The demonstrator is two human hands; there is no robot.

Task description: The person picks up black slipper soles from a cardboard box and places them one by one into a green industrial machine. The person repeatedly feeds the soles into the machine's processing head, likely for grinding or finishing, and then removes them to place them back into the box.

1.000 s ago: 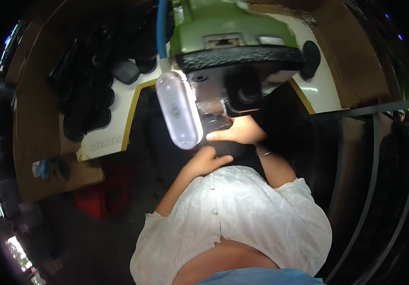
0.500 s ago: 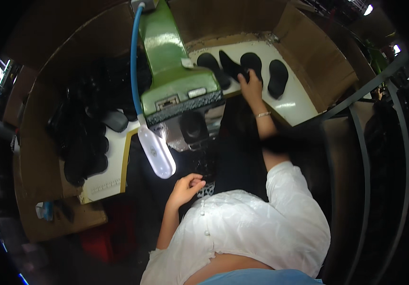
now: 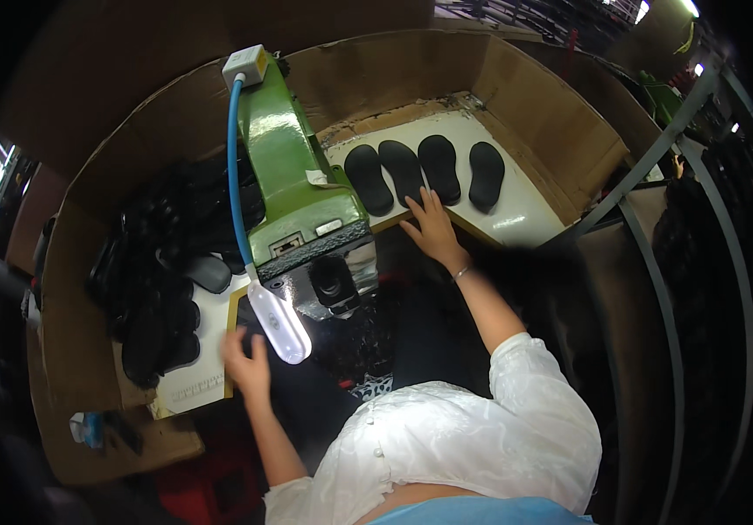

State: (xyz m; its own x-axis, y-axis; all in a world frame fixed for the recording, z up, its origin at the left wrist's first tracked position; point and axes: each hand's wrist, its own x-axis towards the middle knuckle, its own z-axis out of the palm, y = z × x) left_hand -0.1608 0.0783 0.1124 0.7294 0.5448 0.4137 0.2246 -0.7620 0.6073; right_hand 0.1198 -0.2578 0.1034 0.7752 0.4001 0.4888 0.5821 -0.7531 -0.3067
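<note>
My right hand [image 3: 433, 229] is open, its fingers stretched out at the near end of a black shoe sole [image 3: 401, 168]. That sole lies flat in a row with several others, among them a wide sole [image 3: 439, 166] and a separate one on the far right [image 3: 487, 175]. Over on the left, my left hand [image 3: 248, 363] is open and somewhat blurred, thumb and fingers apart, at the edge of the white left tabletop [image 3: 193, 381]. A pile of black soles or shoes [image 3: 153, 271] lies beyond it, with one greyish sole [image 3: 208, 273] at its near side.
A green machine [image 3: 289, 166] stands between the two table parts. From it a lit white lamp [image 3: 280, 324] hangs on a blue cable [image 3: 235, 166]. Cardboard walls [image 3: 394, 74] surround the table. Grey metal bars [image 3: 648, 184] rise at right; a red stool [image 3: 206, 490] is below left.
My right hand has let go of the tilted sole, which now lies flat in the row, and has drawn back. My left hand has moved left to the table edge and opened.
</note>
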